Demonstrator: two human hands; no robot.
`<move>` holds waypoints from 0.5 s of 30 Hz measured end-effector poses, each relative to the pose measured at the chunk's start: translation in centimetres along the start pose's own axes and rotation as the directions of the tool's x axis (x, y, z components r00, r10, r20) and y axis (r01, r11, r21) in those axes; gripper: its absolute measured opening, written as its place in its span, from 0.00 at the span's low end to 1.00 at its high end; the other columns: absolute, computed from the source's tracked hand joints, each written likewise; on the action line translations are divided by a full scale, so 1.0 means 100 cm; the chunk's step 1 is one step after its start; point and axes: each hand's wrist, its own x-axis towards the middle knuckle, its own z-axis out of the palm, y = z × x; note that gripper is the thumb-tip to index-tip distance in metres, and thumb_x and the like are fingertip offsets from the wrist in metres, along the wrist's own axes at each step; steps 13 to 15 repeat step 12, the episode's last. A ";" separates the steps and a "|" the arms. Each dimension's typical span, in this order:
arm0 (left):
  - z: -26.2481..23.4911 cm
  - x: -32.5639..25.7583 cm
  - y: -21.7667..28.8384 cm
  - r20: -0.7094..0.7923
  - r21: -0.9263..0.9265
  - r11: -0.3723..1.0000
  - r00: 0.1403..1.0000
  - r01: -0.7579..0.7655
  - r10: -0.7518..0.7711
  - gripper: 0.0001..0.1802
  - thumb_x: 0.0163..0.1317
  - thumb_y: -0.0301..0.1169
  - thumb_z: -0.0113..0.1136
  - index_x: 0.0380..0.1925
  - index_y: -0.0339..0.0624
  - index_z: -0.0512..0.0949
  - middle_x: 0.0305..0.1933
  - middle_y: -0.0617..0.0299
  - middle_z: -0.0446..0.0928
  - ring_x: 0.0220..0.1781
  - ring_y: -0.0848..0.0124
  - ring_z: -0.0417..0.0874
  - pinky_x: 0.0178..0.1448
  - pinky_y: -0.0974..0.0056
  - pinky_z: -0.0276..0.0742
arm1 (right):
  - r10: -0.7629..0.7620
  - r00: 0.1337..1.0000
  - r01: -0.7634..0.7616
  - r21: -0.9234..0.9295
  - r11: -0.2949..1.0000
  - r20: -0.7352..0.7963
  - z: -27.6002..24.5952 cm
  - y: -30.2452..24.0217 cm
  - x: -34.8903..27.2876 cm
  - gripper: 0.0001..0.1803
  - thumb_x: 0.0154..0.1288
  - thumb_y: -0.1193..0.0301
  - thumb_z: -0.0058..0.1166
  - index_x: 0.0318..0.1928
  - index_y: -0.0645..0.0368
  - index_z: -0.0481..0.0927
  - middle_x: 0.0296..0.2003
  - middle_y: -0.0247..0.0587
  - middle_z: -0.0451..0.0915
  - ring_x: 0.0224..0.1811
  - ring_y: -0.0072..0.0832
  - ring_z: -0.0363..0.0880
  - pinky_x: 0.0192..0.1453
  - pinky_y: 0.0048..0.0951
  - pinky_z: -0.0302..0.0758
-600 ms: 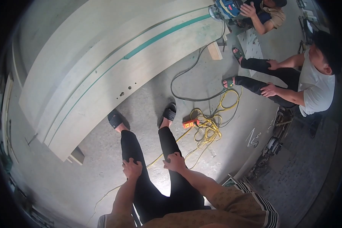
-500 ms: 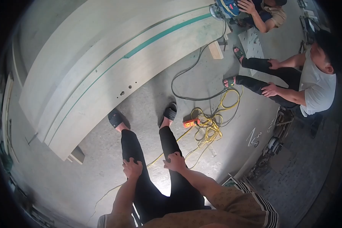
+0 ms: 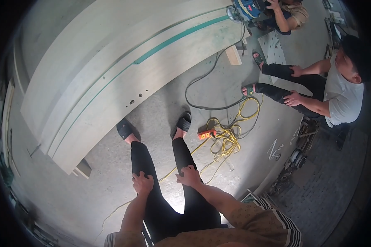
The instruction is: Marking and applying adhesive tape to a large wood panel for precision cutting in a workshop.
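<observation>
Both my hands rest on my black-trousered knees as I sit. My left hand [image 3: 142, 182] lies over the left knee, fingers apart and bent over it, holding nothing. Draped across the right knee, my right hand [image 3: 189, 176] is also free of any object, with its fingers loosely spread. Beyond my sandalled feet lies a long pale panel [image 3: 90, 107] with a green strip [image 3: 181, 35] along it and several small dark holes near its close edge. At the panel's far right end, a co-worker's hand [image 3: 272, 5] is on a blue power tool [image 3: 248, 10].
An orange power strip [image 3: 207, 134] and a tangled yellow cord [image 3: 227, 142] lie on the concrete floor right of my feet. A black cable [image 3: 187, 88] loops from the tool. Another person [image 3: 342, 90] sits at the right, hands on knees. Wooden blocks [image 3: 234, 55] stand under the panel.
The co-worker's hand at the power tool has shifted slightly up and right. The seated person's head has turned a little. My hands stay on my knees.
</observation>
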 end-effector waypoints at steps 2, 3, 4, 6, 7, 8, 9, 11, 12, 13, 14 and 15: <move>0.000 0.001 0.001 -0.004 -0.002 1.000 1.000 0.001 -0.001 0.19 0.57 0.43 0.56 0.47 0.48 0.77 0.53 0.45 0.67 0.56 0.45 0.74 0.54 0.42 0.75 | -0.001 1.000 0.001 -0.006 1.000 -0.006 -0.003 -0.001 0.002 0.24 0.51 0.46 0.64 0.36 0.53 0.81 0.39 0.34 0.82 0.56 0.39 0.73 0.48 0.50 0.74; 0.000 0.001 0.001 -0.001 -0.004 1.000 1.000 0.004 -0.004 0.19 0.57 0.43 0.56 0.47 0.48 0.77 0.53 0.45 0.67 0.56 0.45 0.74 0.54 0.42 0.75 | -0.003 1.000 0.003 -0.007 1.000 -0.006 -0.004 -0.002 0.003 0.24 0.51 0.46 0.64 0.36 0.53 0.81 0.39 0.34 0.82 0.56 0.39 0.73 0.48 0.50 0.74; 0.000 0.001 0.002 0.004 -0.005 1.000 1.000 0.005 -0.005 0.19 0.57 0.43 0.56 0.46 0.48 0.77 0.53 0.45 0.67 0.56 0.45 0.74 0.54 0.42 0.74 | -0.008 1.000 0.008 -0.013 1.000 -0.002 -0.005 -0.001 0.003 0.24 0.51 0.46 0.64 0.36 0.53 0.81 0.39 0.34 0.82 0.56 0.39 0.73 0.48 0.50 0.74; 0.000 0.001 0.004 0.001 -0.010 1.000 1.000 0.003 -0.003 0.19 0.57 0.43 0.56 0.47 0.48 0.78 0.53 0.45 0.68 0.56 0.45 0.74 0.54 0.42 0.74 | -0.013 1.000 0.013 -0.019 1.000 0.001 -0.005 0.000 0.003 0.24 0.51 0.46 0.64 0.36 0.53 0.81 0.39 0.34 0.82 0.55 0.39 0.74 0.47 0.50 0.74; -0.001 0.001 0.005 -0.002 -0.013 1.000 1.000 0.003 -0.003 0.19 0.57 0.43 0.56 0.47 0.48 0.78 0.54 0.45 0.68 0.56 0.44 0.74 0.55 0.42 0.74 | -0.017 1.000 0.017 -0.015 1.000 -0.015 -0.005 0.000 0.004 0.24 0.51 0.46 0.64 0.36 0.53 0.81 0.39 0.34 0.82 0.55 0.39 0.74 0.47 0.50 0.74; -0.003 0.001 0.006 -0.001 -0.013 1.000 1.000 0.004 -0.004 0.19 0.57 0.43 0.56 0.47 0.48 0.78 0.54 0.45 0.68 0.56 0.44 0.74 0.55 0.42 0.74 | -0.021 0.999 0.021 -0.011 1.000 -0.032 -0.005 0.000 0.004 0.24 0.51 0.46 0.64 0.36 0.52 0.81 0.38 0.34 0.82 0.55 0.39 0.74 0.47 0.50 0.74; -0.004 0.000 0.006 0.008 -0.015 1.000 1.000 0.007 -0.007 0.19 0.57 0.43 0.56 0.47 0.48 0.78 0.54 0.45 0.68 0.56 0.44 0.74 0.55 0.42 0.74 | -0.020 0.999 0.020 -0.012 1.000 -0.030 -0.005 0.001 0.003 0.24 0.51 0.46 0.64 0.36 0.52 0.81 0.38 0.34 0.82 0.55 0.39 0.74 0.47 0.50 0.74; -0.006 0.000 0.007 0.016 -0.018 1.000 1.000 0.012 -0.012 0.20 0.57 0.43 0.56 0.47 0.48 0.78 0.54 0.45 0.68 0.56 0.44 0.74 0.55 0.42 0.74 | -0.027 0.999 0.027 -0.010 1.000 -0.032 -0.005 0.000 0.004 0.24 0.51 0.46 0.64 0.37 0.52 0.81 0.39 0.34 0.82 0.55 0.39 0.74 0.47 0.50 0.74; -0.006 0.001 0.007 0.018 -0.019 1.000 1.000 0.014 -0.014 0.20 0.57 0.43 0.56 0.47 0.48 0.78 0.54 0.45 0.67 0.56 0.44 0.74 0.55 0.42 0.74 | -0.028 0.999 0.028 -0.010 1.000 -0.032 -0.006 -0.001 0.004 0.24 0.51 0.46 0.64 0.37 0.52 0.81 0.39 0.34 0.82 0.55 0.39 0.74 0.47 0.50 0.74; -0.006 0.001 0.007 0.018 -0.019 1.000 1.000 0.014 -0.014 0.20 0.57 0.43 0.56 0.47 0.48 0.78 0.54 0.45 0.67 0.56 0.44 0.74 0.55 0.42 0.74 | -0.028 0.999 0.028 -0.010 1.000 -0.032 -0.006 -0.001 0.004 0.24 0.51 0.46 0.64 0.37 0.52 0.81 0.39 0.34 0.82 0.55 0.39 0.74 0.47 0.50 0.74; -0.006 0.001 0.007 0.018 -0.019 1.000 1.000 0.014 -0.014 0.20 0.57 0.43 0.56 0.47 0.48 0.78 0.54 0.45 0.67 0.56 0.44 0.74 0.55 0.42 0.74 | -0.028 0.999 0.028 -0.010 1.000 -0.032 -0.006 -0.001 0.004 0.24 0.51 0.46 0.64 0.37 0.52 0.81 0.39 0.34 0.82 0.55 0.39 0.74 0.47 0.50 0.74; -0.006 0.001 0.007 0.018 -0.019 1.000 1.000 0.014 -0.014 0.20 0.57 0.43 0.56 0.47 0.48 0.78 0.54 0.45 0.67 0.56 0.44 0.74 0.55 0.42 0.74 | -0.028 0.999 0.028 -0.010 1.000 -0.032 -0.006 -0.001 0.004 0.24 0.51 0.46 0.64 0.37 0.52 0.81 0.39 0.34 0.82 0.55 0.39 0.74 0.47 0.50 0.74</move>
